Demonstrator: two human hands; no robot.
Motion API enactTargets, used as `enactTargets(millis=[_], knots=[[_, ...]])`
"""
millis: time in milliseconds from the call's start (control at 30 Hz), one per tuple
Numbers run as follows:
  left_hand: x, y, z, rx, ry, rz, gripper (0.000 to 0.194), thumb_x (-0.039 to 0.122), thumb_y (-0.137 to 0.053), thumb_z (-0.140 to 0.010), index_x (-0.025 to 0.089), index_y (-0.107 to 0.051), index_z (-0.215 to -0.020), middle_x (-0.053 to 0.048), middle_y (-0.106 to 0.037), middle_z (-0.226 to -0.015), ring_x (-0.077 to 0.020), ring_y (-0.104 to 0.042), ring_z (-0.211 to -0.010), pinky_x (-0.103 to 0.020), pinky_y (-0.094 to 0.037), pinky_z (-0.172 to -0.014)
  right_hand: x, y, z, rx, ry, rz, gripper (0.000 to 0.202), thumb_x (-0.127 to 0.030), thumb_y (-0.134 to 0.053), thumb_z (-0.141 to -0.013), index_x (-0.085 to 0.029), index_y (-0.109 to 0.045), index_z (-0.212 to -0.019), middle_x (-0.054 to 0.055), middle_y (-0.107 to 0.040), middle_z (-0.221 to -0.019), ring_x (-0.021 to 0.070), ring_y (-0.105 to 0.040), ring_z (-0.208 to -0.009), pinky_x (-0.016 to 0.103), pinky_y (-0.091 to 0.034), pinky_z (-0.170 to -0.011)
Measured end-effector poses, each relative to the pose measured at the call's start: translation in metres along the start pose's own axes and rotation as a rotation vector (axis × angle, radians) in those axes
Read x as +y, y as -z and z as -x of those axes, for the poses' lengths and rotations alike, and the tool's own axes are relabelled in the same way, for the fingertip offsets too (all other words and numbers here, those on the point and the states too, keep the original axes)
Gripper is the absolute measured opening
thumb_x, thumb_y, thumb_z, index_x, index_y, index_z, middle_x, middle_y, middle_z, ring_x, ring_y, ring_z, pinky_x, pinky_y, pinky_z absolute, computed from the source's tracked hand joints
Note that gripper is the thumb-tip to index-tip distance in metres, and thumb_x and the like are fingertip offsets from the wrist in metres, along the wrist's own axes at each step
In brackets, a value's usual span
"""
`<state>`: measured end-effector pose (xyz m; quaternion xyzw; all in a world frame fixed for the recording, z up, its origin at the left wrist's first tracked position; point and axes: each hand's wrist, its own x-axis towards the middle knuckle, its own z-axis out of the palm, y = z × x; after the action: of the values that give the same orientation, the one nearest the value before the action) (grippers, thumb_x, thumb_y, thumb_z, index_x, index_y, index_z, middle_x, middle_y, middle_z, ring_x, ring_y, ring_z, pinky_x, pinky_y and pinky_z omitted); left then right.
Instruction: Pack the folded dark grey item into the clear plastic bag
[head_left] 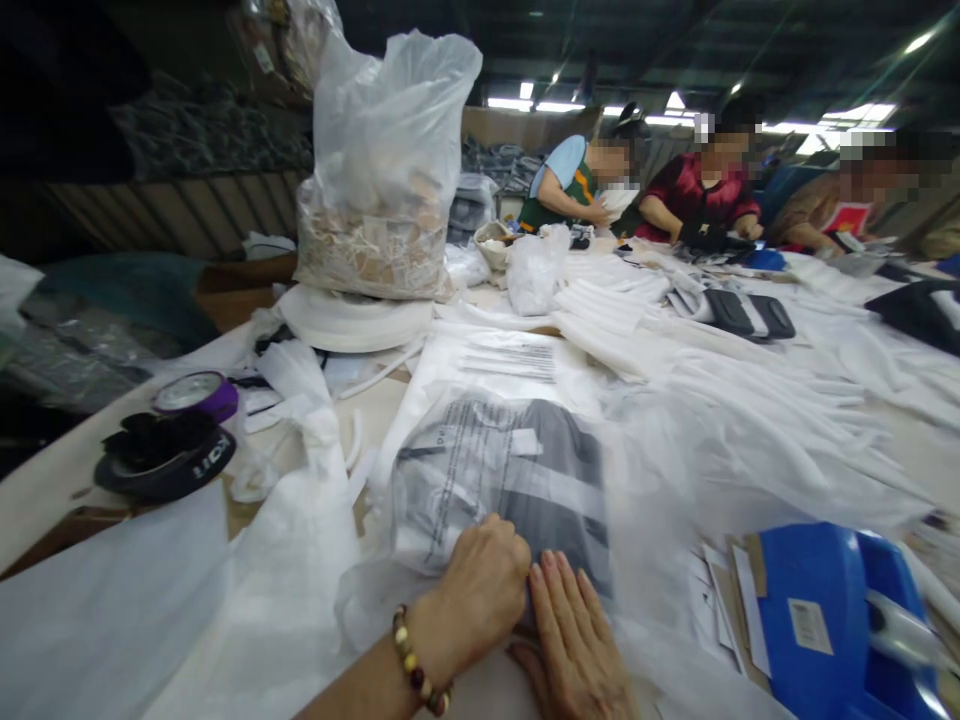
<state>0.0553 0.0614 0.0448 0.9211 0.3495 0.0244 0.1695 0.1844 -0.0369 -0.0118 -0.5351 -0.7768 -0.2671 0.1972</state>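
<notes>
My left hand (484, 585) is fisted, pinching the clear printed plastic bag (495, 470) holding a dark grey garment; my right hand (577, 640) presses flat beside it.

A clear plastic bag (495, 470) printed with black text lies flat just in front of the tall bag of scraps (382, 170). Inside it sits a folded dark grey garment (555, 500) with a pale stripe and a small white tag. Its near edge is creased and bunched.
</notes>
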Motion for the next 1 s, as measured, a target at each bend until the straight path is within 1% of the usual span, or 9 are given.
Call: enactTargets(millis=[67,133,267,367,500,633,733,833,1000], knots=[[-0.003,0.007,0.016,0.035,-0.063,-0.036,0.023,-0.003,-0.042,-0.073,0.016,-0.055,-0.076,-0.007,-0.059,-0.080,-0.0228,-0.054,-0.079,-0.033,-0.046,-0.065,-0.002,-0.009,0.002,0.023,0.017,0.018,0.037,-0.026,-0.049,-0.085,0.000,-0.057,-0.110,0.023,-0.060,-0.115,0.0329,-0.037,-0.128,0.049,-0.026,-0.109],[-0.012,0.014,0.038,0.161,-0.150,-0.088,0.027,-0.006,-0.039,-0.071,0.016,-0.053,-0.078,-0.006,-0.057,-0.085,-0.0215,-0.052,-0.080,-0.031,-0.046,-0.066,0.001,-0.012,0.003,0.037,0.035,0.010,0.037,-0.026,-0.049,-0.084,0.000,-0.057,-0.109,0.024,-0.062,-0.113,0.0318,-0.029,-0.132,0.051,-0.013,-0.113],[-0.048,0.013,0.089,0.577,-0.221,-0.275,0.023,-0.001,-0.037,-0.080,0.012,-0.055,-0.086,-0.010,-0.057,-0.095,-0.0235,-0.050,-0.092,-0.037,-0.041,-0.080,0.007,-0.014,0.008,0.017,0.061,0.016,0.042,-0.025,-0.054,-0.080,0.002,-0.055,-0.113,0.025,-0.058,-0.117,0.0333,-0.027,-0.132,0.051,-0.012,-0.114],[-0.075,0.005,0.115,0.719,-0.185,-0.341,0.024,-0.002,-0.039,-0.082,0.010,-0.059,-0.090,-0.012,-0.057,-0.101,-0.0252,-0.050,-0.100,-0.042,-0.037,-0.087,0.008,-0.018,0.015,-0.005,0.093,0.028,0.055,-0.022,-0.054,-0.078,0.006,-0.045,-0.124,0.028,-0.054,-0.121,0.0354,-0.027,-0.131,0.053,-0.012,-0.113],[-0.092,0.001,0.124,0.781,-0.232,-0.319,0.027,-0.006,-0.044,-0.080,0.010,-0.060,-0.094,-0.013,-0.057,-0.105,-0.0243,-0.049,-0.106,-0.042,-0.038,-0.090,0.008,-0.022,0.019,-0.027,0.087,0.051,0.068,-0.015,-0.050,-0.078,0.008,-0.025,-0.137,0.026,-0.054,-0.121,0.0341,-0.032,-0.127,0.052,-0.014,-0.113],[-0.099,0.013,0.116,0.711,-0.345,-0.209,0.024,-0.004,-0.039,-0.084,0.010,-0.058,-0.089,-0.012,-0.061,-0.103,-0.0206,-0.051,-0.106,-0.037,-0.038,-0.092,0.009,-0.018,0.012,0.017,0.084,0.041,0.065,-0.008,-0.040,-0.079,0.008,-0.020,-0.139,0.023,-0.062,-0.111,0.0309,-0.030,-0.127,0.050,-0.014,-0.113],[-0.106,0.025,0.108,0.540,-0.260,0.060,0.025,0.008,-0.034,-0.092,0.015,-0.053,-0.078,-0.002,-0.062,-0.080,-0.0122,-0.057,-0.081,-0.031,-0.039,-0.087,0.009,-0.014,0.005,0.052,0.081,0.034,0.066,-0.003,-0.034,-0.077,0.008,-0.017,-0.139,0.021,-0.066,-0.103,0.0283,-0.028,-0.129,0.049,-0.014,-0.114],[-0.111,0.033,0.101,0.448,-0.107,0.212,0.035,0.029,-0.034,-0.096,0.019,-0.047,-0.065,0.005,-0.051,-0.058,-0.0087,-0.051,-0.057,-0.025,-0.042,-0.074,0.010,-0.013,0.002,0.064,0.087,0.040,0.069,0.001,-0.032,-0.073,0.007,-0.018,-0.139,0.020,-0.068,-0.100,0.0268,-0.027,-0.129,0.047,-0.015,-0.114],[-0.104,0.030,0.092,0.620,-0.034,0.114,0.034,0.026,-0.036,-0.094,0.019,-0.046,-0.063,0.005,-0.048,-0.056,-0.0096,-0.049,-0.057,-0.022,-0.043,-0.065,0.011,-0.022,0.014,0.023,0.107,0.057,0.069,-0.001,-0.036,-0.071,0.008,-0.023,-0.138,0.021,-0.064,-0.110,0.0305,-0.033,-0.128,0.051,-0.017,-0.112]])
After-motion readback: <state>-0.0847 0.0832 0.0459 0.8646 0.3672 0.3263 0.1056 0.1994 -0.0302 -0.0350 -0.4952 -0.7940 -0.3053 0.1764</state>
